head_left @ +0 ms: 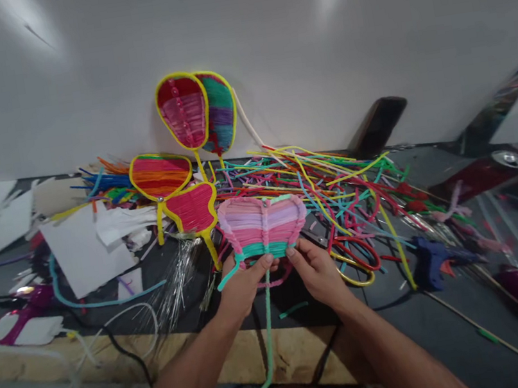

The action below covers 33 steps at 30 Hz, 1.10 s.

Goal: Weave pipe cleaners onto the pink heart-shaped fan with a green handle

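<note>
Both hands hold up a small woven fan [263, 222] with pink and lilac bands and a teal band at its base. My left hand [243, 284] pinches its lower left edge, closed on the teal strand. My right hand [316, 269] pinches its lower right edge. A long teal strand [269, 341] hangs from the fan down toward my lap.
Finished fans lie behind: a red one [193, 209], an orange-red one [161, 173], and two leaning on the wall [197, 109]. A heap of coloured strands [331, 189] spreads right. A blue glue gun [431, 259] lies right; white paper sheets [84, 246] left.
</note>
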### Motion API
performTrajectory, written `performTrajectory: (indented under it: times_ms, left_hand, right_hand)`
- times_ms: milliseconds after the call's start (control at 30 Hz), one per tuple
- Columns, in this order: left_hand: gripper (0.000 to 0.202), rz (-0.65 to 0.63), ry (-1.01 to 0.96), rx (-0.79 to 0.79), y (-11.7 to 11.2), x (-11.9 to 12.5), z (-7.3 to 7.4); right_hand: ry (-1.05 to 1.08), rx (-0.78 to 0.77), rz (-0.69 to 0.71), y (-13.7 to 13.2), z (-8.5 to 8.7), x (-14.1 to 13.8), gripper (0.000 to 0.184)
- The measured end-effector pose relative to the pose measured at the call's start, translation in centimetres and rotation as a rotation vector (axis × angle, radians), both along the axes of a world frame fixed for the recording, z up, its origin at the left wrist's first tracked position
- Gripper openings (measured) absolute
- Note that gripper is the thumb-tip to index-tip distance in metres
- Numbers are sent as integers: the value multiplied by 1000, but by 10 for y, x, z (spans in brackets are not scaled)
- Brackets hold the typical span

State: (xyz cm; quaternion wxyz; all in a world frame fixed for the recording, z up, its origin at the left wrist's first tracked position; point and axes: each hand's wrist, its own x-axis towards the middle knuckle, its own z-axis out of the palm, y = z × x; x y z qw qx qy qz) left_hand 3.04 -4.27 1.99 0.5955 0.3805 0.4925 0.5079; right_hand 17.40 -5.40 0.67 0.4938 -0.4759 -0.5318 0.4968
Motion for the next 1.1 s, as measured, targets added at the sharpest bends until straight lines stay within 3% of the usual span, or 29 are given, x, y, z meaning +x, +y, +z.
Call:
performTrajectory:
  times_ms: [233,433,633,900,1100]
  left_hand:
    - [16,0,74,59,0,-2,-2]
    - [22,-16,63,32,-3,-3,-3]
    - [18,-25,73,12,-6,1,3]
    - [20,-12,-39,-41,0,3,0]
    - [23,17,9,-31,2,0,3]
  right_hand:
    - [-273,24,-125,1,1,8,27]
    - [-511,44,-123,1,1,7,23]
    - [-364,13,-147,2,-2,4,19]
    - [86,-17,-34,4,-5,2,19]
    - [133,-124,-70,5,-8,7,31]
